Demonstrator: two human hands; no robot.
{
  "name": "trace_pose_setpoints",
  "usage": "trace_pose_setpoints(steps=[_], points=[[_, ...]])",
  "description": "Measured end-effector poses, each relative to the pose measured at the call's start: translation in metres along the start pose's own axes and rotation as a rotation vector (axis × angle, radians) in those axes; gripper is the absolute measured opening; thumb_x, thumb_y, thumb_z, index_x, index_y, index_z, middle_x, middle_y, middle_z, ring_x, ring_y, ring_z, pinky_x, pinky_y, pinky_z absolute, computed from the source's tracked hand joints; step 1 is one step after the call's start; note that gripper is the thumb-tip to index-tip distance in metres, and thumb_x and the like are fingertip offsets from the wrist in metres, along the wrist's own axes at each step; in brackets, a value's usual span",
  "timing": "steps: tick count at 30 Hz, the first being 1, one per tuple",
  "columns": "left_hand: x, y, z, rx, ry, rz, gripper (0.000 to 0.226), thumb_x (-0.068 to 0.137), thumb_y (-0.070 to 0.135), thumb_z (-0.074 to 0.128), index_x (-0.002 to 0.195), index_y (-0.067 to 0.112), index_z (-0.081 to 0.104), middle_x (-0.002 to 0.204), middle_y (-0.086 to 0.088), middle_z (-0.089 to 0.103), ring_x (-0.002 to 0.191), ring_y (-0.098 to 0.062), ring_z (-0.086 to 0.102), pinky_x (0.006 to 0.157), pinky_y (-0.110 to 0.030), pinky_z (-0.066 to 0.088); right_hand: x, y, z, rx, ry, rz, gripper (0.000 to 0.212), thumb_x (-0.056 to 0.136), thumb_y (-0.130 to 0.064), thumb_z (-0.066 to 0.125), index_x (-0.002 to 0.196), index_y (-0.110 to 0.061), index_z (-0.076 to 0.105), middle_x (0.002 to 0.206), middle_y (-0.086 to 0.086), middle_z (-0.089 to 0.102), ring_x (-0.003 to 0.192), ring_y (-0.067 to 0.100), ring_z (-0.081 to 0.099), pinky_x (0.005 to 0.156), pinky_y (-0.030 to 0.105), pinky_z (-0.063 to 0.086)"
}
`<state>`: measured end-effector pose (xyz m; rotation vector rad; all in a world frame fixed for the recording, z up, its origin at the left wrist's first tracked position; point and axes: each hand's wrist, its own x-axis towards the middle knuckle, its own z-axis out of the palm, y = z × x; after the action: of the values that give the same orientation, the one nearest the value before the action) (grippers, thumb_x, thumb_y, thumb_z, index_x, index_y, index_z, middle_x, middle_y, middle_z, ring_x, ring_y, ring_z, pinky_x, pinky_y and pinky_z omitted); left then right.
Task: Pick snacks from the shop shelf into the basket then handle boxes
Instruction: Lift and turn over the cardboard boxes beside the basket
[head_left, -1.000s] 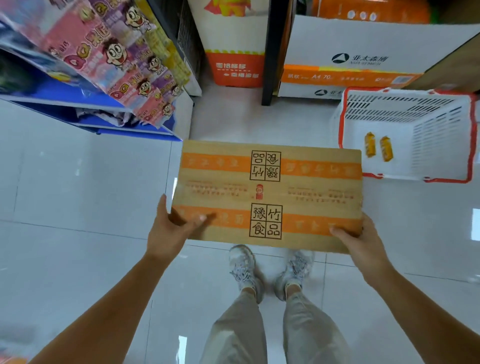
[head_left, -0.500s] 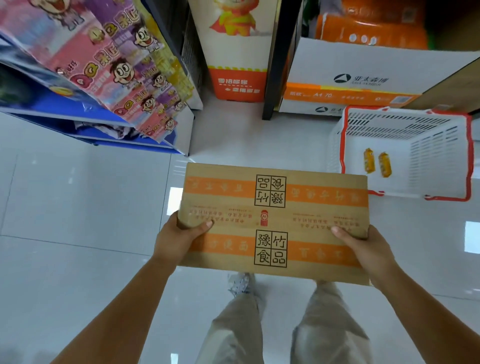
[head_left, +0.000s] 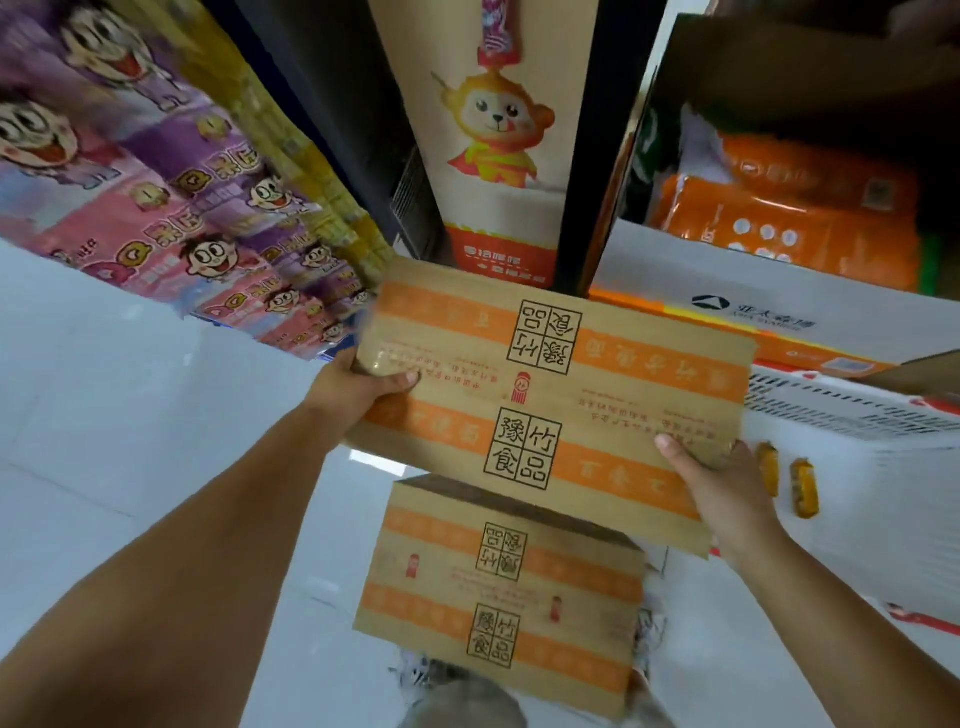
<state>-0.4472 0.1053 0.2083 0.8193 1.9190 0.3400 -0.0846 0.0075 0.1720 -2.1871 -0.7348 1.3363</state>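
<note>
Two matching cardboard boxes: upper box (head_left: 561, 395) is held in the air, left hand (head_left: 363, 389) gripping its left edge, right hand (head_left: 722, 488) gripping the near right corner, thumbs on top. Lower box (head_left: 504, 597) sits on the floor (head_left: 130, 415) beneath. Basket (head_left: 831, 410) at right holds two snack packs (head_left: 802, 486). Probably stacking: keep the upper box level, line up edges, lower evenly.

Monkey-printed panel (head_left: 493, 130) near white paper carton (head_left: 883, 317), glossy floor (head_left: 130, 389)
</note>
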Motion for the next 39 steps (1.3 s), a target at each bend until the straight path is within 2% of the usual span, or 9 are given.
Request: trace_pose_setpoints(steps=[11,16,21,24,28,31,33,36,39], points=[[0.173,-0.061,0.089,0.12,0.002,0.075,0.07,0.082,0.034,0.078,0.142,0.024,0.043,0.118,0.006,0.043,0.108,-0.016,0.04,0.091,-0.029,0.032,0.153,0.074,0.079,-0.052,-0.018,-0.058,0.039,0.088,-0.043,0.068,0.125,-0.035,0.056,0.121,-0.009,0.062,0.115,0.018,0.055,0.091,0.035,0.042],[0.21,-0.106,0.122,0.056,0.004,0.085,0.069,0.076,0.039,0.083,0.136,0.028,0.049,0.122,0.008,0.059,0.115,-0.018,0.054,0.092,-0.028,0.041,0.182,0.113,0.099,-0.057,0.079,-0.003,0.06,0.087,-0.048,0.068,0.138,-0.023,0.051,0.133,0.0,0.061,0.124,0.026,0.056,0.091,0.036,0.044],[0.204,-0.11,0.128,0.114,0.032,0.127,0.069,0.086,0.038,0.074,0.142,0.021,0.039,0.118,0.009,0.05,0.109,-0.014,0.048,0.091,-0.028,0.038,0.183,0.119,0.099,-0.048,0.075,0.033,0.066,0.087,-0.05,0.067,0.144,-0.024,0.044,0.139,-0.001,0.056,0.128,0.025,0.052,0.101,0.041,0.043],[0.183,-0.127,0.123,0.113,0.047,0.11,0.072,0.085,0.039,0.074,0.143,0.017,0.038,0.123,0.001,0.055,0.119,-0.023,0.054,0.094,-0.033,0.043,0.161,0.115,0.091,-0.075,0.034,0.062,0.051,0.096,-0.041,0.06,0.141,-0.022,0.046,0.128,-0.004,0.057,0.124,0.024,0.052,0.095,0.035,0.04],[0.116,-0.182,0.102,0.149,-0.006,-0.082,0.1,0.079,0.046,0.078,0.156,0.02,0.019,0.156,-0.009,0.036,0.141,-0.026,0.039,0.105,-0.037,0.04,0.099,0.124,0.083,-0.103,-0.007,0.121,0.049,0.096,-0.039,0.06,0.14,-0.021,0.049,0.122,-0.007,0.055,0.121,0.019,0.052,0.092,0.031,0.036],[0.066,-0.225,0.087,0.196,-0.051,-0.221,0.103,0.079,0.04,0.081,0.157,0.023,0.016,0.159,-0.01,0.03,0.144,-0.029,0.035,0.111,-0.048,0.039,0.049,0.15,0.077,-0.11,-0.055,0.257,0.067,0.091,-0.046,0.065,0.147,-0.021,0.04,0.142,0.001,0.05,0.131,0.023,0.049,0.094,0.031,0.038],[0.042,-0.246,0.086,0.184,-0.092,-0.264,0.085,0.083,0.028,0.079,0.152,0.021,0.029,0.15,-0.008,0.045,0.134,-0.032,0.047,0.106,-0.047,0.044,0.021,0.171,0.074,-0.144,-0.069,0.266,0.071,0.087,-0.051,0.066,0.145,-0.019,0.042,0.138,0.0,0.053,0.126,0.023,0.052,0.093,0.033,0.041],[0.022,-0.268,0.089,0.223,-0.114,-0.223,0.036,0.082,0.015,0.076,0.111,0.024,0.056,0.089,0.01,0.071,0.088,-0.025,0.068,0.068,-0.035,0.058,-0.015,0.195,0.079,-0.13,-0.081,0.328,0.053,0.092,-0.037,0.066,0.136,-0.02,0.043,0.12,-0.004,0.052,0.108,0.02,0.053,0.09,0.038,0.047],[0.024,-0.288,0.089,0.22,-0.138,-0.25,0.054,0.073,0.031,0.085,0.117,0.03,0.053,0.093,0.01,0.068,0.086,-0.016,0.067,0.068,-0.031,0.054,-0.032,0.221,0.09,-0.15,-0.139,0.347,0.052,0.09,-0.037,0.069,0.133,-0.022,0.044,0.117,-0.003,0.057,0.106,0.023,0.057,0.084,0.038,0.047]])
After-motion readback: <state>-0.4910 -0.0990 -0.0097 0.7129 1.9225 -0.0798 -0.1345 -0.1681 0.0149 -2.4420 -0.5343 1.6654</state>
